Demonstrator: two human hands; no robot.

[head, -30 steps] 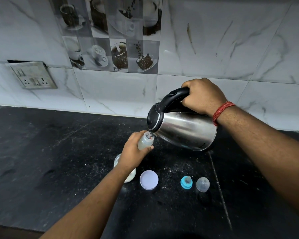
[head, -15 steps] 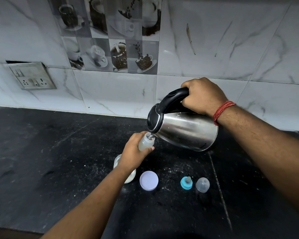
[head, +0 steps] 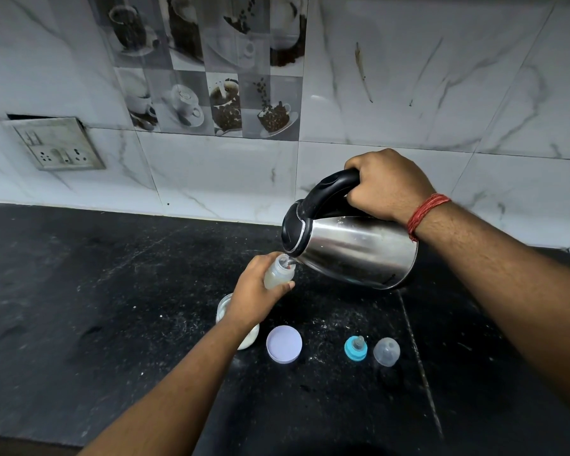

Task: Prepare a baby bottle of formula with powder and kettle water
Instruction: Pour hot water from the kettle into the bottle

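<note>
My right hand (head: 387, 184) grips the black handle of a steel kettle (head: 356, 250), tilted left with its spout at the mouth of a small clear baby bottle (head: 278, 271). My left hand (head: 254, 296) holds that bottle above the black counter; pale cloudy liquid shows inside it. A glass jar of white powder (head: 249, 337) stands under my left wrist, mostly hidden. Its lilac lid (head: 283, 343) lies beside it. The blue teat ring (head: 355, 347) and the clear bottle cap (head: 386, 352) sit to the right on the counter.
The black stone counter (head: 96, 291) runs to a white marble-tiled wall. A socket plate (head: 58, 144) is set in the wall at the left. White powder specks are scattered around the jar.
Almost nothing differs: the kettle stays tilted over the bottle and both hands hold their places.
</note>
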